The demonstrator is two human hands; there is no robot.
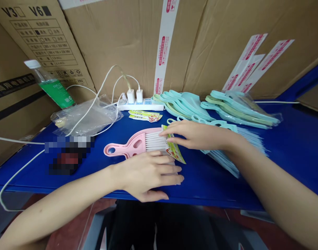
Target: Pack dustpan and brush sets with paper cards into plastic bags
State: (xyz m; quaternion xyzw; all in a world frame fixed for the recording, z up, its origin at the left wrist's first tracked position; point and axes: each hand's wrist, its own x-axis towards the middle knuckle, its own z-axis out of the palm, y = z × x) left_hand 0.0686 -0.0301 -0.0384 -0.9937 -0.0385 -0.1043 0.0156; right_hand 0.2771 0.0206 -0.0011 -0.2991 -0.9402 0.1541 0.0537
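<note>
Pink plastic lies under the person's left hand (149, 175), whose fingers are outstretched and slightly parted, resting palm-down over the lower side of a nested brush-and-dustpan set (135, 144) without closing around it. Fingers of the right hand (192, 133) reach over a yellow-green packet (176, 149), loosely bent and touching its upper part; whether they pinch it cannot be told. That packet lies slanted across the end of the set's white bristles (153, 140), and the set's looped handle points left on the blue table (200, 191). Beneath and beyond the right forearm are turquoise brushes (250, 139), with turquoise and green dustpans (195, 104) stacked behind. More packets (145, 116) lie before a white power strip (145, 107). Farther left are a clear plastic bag (91, 116) and a tilted, green-labelled bottle (56, 92), with cardboard (122, 52) standing behind.
</note>
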